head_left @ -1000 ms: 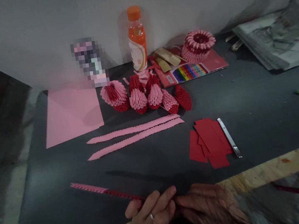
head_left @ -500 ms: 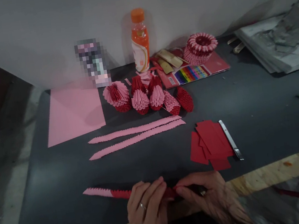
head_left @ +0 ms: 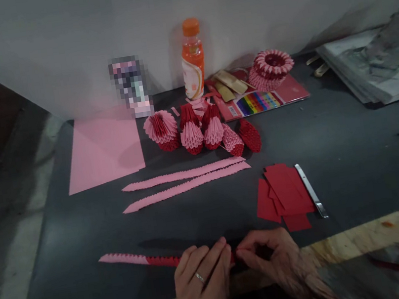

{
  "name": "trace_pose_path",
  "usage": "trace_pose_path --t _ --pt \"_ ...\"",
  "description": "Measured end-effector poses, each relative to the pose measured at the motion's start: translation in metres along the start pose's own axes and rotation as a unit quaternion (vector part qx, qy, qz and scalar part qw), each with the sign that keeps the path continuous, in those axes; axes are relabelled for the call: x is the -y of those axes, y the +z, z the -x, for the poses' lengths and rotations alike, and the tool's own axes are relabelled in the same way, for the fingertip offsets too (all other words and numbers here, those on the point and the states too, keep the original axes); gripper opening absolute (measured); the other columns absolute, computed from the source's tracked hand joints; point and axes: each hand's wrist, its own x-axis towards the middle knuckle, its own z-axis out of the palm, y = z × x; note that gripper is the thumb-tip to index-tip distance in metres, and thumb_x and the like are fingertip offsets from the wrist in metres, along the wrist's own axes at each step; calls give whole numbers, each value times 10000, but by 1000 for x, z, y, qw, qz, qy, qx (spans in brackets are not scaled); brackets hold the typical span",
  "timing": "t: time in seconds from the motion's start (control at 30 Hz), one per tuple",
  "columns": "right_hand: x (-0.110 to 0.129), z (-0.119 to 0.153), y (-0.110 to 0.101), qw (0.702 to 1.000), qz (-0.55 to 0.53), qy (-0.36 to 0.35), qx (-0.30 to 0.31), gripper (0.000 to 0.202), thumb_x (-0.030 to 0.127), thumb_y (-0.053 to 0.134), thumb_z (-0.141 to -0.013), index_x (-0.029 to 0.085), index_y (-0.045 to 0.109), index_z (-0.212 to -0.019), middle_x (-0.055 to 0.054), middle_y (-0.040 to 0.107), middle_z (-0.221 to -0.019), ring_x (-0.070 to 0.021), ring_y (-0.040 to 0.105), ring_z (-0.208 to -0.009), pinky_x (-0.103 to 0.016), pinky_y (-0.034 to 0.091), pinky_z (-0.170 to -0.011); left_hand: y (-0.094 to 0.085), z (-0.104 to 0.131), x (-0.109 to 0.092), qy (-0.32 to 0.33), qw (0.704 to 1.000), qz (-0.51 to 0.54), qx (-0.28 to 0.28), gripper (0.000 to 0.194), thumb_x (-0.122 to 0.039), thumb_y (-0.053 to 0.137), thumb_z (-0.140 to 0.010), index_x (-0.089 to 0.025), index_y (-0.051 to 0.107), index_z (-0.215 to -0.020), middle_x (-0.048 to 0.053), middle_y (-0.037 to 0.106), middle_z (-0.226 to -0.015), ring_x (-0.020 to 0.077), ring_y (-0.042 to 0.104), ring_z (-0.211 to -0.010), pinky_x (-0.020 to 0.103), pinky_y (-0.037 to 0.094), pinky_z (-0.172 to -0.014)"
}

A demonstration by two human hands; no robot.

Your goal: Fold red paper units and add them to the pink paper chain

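Observation:
My left hand [head_left: 201,286], with a ring on one finger, pinches the near end of a long chain of folded paper pieces [head_left: 137,259], pink at its far left and red toward my fingers. My right hand [head_left: 276,263] meets it fingertip to fingertip and pinches a small red piece at the chain's end. Both hands rest at the near edge of the dark mat [head_left: 354,156]. A pile of red paper slips [head_left: 284,194] lies just beyond my right hand, with a metal blade [head_left: 311,197] beside it.
Two long pink chains [head_left: 185,181] lie mid-mat. Behind them stand several pink and red folded bundles [head_left: 197,132], a pink sheet [head_left: 104,151], an orange bottle [head_left: 192,60], a ring-shaped paper model [head_left: 271,66] on a red booklet [head_left: 267,99], and newspapers [head_left: 378,68] at right.
The chain's free end has swung a little left and lies flat on the mat. My hands have stayed pinched together at its near end, and the view has shifted slightly.

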Motion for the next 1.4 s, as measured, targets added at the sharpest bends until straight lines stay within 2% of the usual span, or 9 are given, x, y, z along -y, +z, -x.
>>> trace_pose_path --t 0.17,0.37,0.5,0.57,0.77,0.9,1.03,1.23,1.4 --pt "1 -4 3 1000 2 8 2 280 520 902 -971 302 994 -820 -26 929 -750 -184 813 -692 -266 575 -671 -2 -6 3 27 1000 7 -2 238 -136 694 -1203 -252 900 -1226 -22 1060 -1027 192 946 -801 362 754 -841" --pt "-14 -2 16 999 -2 -6 -33 281 577 953 -954 316 1025 -879 -34 944 -760 -218 857 -708 -282 617 -663 -10 -6 14 11 1000 7 15 318 -108 660 -1191 -278 921 -1252 -17 1066 -1095 189 963 -858 367 764 -862" --pt "-10 -3 11 1000 4 -17 -18 303 573 924 -1002 316 1030 -881 -44 968 -813 -236 896 -755 -289 666 -709 -5 0 10 23 1000 19 0 269 -87 676 -1206 -206 909 -1270 21 1057 -1050 191 968 -877 349 772 -863" --pt "-6 -5 10 1000 6 -22 -13 319 576 907 -1019 313 1031 -890 -43 972 -829 -239 903 -771 -291 672 -726 0 7 7 7 1000 10 -1 249 -82 708 -1190 -195 910 -1282 33 1051 -1039 216 972 -883 369 790 -892" --pt "-3 -11 14 999 25 -27 5 334 531 877 -1036 283 1017 -863 -40 955 -799 -231 876 -740 -298 657 -718 9 26 3 -33 999 1 17 323 8 740 -1122 -190 918 -1304 43 1044 -1086 244 974 -922 418 806 -953" --pt "-7 -10 13 1000 -6 -8 14 384 630 921 -996 277 1021 -883 -59 957 -810 -236 871 -741 -305 657 -713 8 25 5 -27 1000 -4 14 332 -3 742 -1125 -214 921 -1310 29 1046 -1083 248 967 -888 440 793 -923" --pt "-11 -6 11 1000 1 7 -7 465 689 868 -1032 269 1016 -895 -45 907 -734 -212 807 -680 -289 615 -666 7 21 7 -39 999 4 16 317 -22 773 -1122 -219 914 -1325 38 1048 -1093 251 971 -886 428 797 -922" --pt "-13 -4 16 1000 8 5 -27 403 636 866 -982 280 995 -842 -29 894 -721 -197 784 -658 -273 606 -656 10 22 4 -43 999 2 4 295 -32 761 -1133 -210 905 -1319 35 1053 -1089 241 974 -882 431 798 -898" --pt "-20 -8 17 999 21 -13 -38 331 572 864 -895 306 968 -728 -18 872 -648 -224 801 -603 -295 618 -612 20 41 10 -11 999 -28 -23 387 -3 796 -1025 -232 955 -1294 29 1059 -1040 270 993 -847 425 846 -880"
